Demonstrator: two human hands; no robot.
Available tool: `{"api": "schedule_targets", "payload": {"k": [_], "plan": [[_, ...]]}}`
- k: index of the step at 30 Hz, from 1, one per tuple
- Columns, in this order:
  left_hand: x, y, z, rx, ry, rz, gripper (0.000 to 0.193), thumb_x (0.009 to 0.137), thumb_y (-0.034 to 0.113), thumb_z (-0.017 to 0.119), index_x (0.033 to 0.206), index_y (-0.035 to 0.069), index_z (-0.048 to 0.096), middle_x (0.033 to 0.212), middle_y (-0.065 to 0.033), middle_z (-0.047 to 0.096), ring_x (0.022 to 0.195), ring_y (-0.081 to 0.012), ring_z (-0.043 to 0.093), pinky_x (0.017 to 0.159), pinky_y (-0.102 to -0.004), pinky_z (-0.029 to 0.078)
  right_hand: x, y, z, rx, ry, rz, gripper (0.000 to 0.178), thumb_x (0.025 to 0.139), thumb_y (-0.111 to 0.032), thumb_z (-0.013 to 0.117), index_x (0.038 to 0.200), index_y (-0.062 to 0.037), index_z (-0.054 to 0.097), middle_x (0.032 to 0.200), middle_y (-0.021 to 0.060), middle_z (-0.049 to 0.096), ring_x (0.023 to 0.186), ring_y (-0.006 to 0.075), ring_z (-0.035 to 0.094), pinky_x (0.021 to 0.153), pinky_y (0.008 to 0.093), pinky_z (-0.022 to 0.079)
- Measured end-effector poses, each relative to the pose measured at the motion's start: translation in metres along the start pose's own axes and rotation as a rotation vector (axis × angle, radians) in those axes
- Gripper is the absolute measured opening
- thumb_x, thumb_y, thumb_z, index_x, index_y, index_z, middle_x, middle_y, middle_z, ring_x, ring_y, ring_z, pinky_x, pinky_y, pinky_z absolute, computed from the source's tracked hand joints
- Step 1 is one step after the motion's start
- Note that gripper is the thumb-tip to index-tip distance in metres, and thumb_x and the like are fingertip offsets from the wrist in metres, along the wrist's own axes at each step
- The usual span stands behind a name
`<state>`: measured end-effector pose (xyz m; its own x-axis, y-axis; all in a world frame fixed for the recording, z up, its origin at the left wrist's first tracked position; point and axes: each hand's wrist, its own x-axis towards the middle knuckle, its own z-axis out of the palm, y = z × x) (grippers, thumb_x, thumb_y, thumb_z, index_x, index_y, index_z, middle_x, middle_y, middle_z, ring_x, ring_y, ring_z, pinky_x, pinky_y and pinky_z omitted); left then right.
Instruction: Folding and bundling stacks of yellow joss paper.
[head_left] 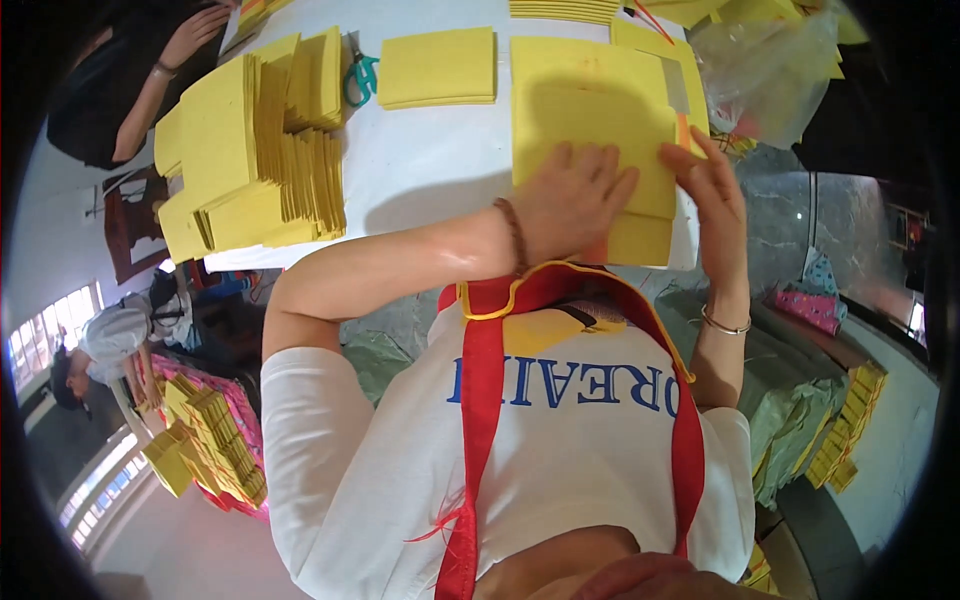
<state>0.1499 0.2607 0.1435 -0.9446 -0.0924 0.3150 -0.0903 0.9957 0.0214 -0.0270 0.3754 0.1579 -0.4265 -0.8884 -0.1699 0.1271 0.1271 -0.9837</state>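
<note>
My left hand (578, 200), with a brown beaded bracelet at its wrist, lies flat on a folded yellow paper sheet (570, 120), fingers stretched out. That sheet rests on more yellow paper at the near right edge of the white table. At its right side is my right hand (712, 188), its fingers apart and touching or just above the paper's edge beside a small orange strip (683, 132). A grey strip (675, 85) lies just beyond it. Whether the right fingertips press on anything is hard to see.
Tall stacks of yellow folded paper (235, 150) fill the table's left. Teal-handled scissors (360, 78) and a flat yellow stack (437, 68) lie mid-table. A clear plastic bag (770, 75) sits at the far right. Another person's hand (195, 35) is at the far left; someone else (110, 345) handles yellow bundles.
</note>
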Motion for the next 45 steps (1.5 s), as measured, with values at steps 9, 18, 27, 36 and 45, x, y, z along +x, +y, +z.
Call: {"api": "schedule_targets", "payload": {"k": [9,18,27,36,45], "plan": [[0.008,-0.06,-0.037,-0.406,0.28,-0.072,0.045,0.072,0.0,0.054,0.117,0.006,0.053,0.096,-0.0143,0.061,0.08,-0.0281,0.056,0.067,-0.0356,0.046,0.002,0.006,0.004,-0.114,0.285,-0.276,0.036,0.09,-0.007,0.048,0.125,-0.0007,0.045,0.12,0.011,0.052,0.112,0.0165,0.048,0.096,0.0279,0.034],[-0.074,-0.193,0.045,0.111,0.363,-0.289,0.059,0.064,-0.001,0.057,0.122,0.011,0.049,0.108,-0.0087,0.058,0.097,-0.0263,0.053,0.081,-0.0392,0.041,-0.009,0.044,0.0,-0.205,0.194,-0.165,0.032,0.088,-0.004,0.049,0.12,0.0004,0.05,0.122,0.0096,0.05,0.112,0.016,0.048,0.092,0.0276,0.039],[-0.078,-0.194,0.081,0.21,0.236,-0.217,0.052,0.071,0.007,0.059,0.121,0.013,0.048,0.117,-0.0048,0.052,0.104,-0.0226,0.048,0.087,-0.0378,0.035,-0.012,0.046,0.004,-0.365,0.185,-0.253,0.03,0.087,0.0,0.05,0.116,0.0002,0.052,0.12,0.0077,0.048,0.108,0.015,0.049,0.089,0.0261,0.041],[-0.099,-0.197,0.102,0.051,0.018,-0.327,0.054,0.071,0.013,0.06,0.123,0.013,0.047,0.123,-0.0045,0.048,0.108,-0.0235,0.045,0.089,-0.0393,0.034,-0.009,0.048,0.008,-0.427,0.189,-0.258,0.028,0.086,0.0,0.051,0.114,-0.0019,0.055,0.121,0.0072,0.048,0.108,0.0152,0.049,0.087,0.0251,0.042],[-0.096,-0.197,0.125,0.012,-0.063,-0.413,0.064,0.076,0.032,0.061,0.131,0.007,0.038,0.134,-0.0167,0.036,0.122,-0.0349,0.033,0.101,-0.0462,0.025,0.001,0.055,0.011,-0.439,0.259,-0.291,0.034,0.08,0.003,0.055,0.113,-0.0045,0.052,0.114,0.0062,0.054,0.101,0.0152,0.054,0.08,0.0261,0.046]]}}
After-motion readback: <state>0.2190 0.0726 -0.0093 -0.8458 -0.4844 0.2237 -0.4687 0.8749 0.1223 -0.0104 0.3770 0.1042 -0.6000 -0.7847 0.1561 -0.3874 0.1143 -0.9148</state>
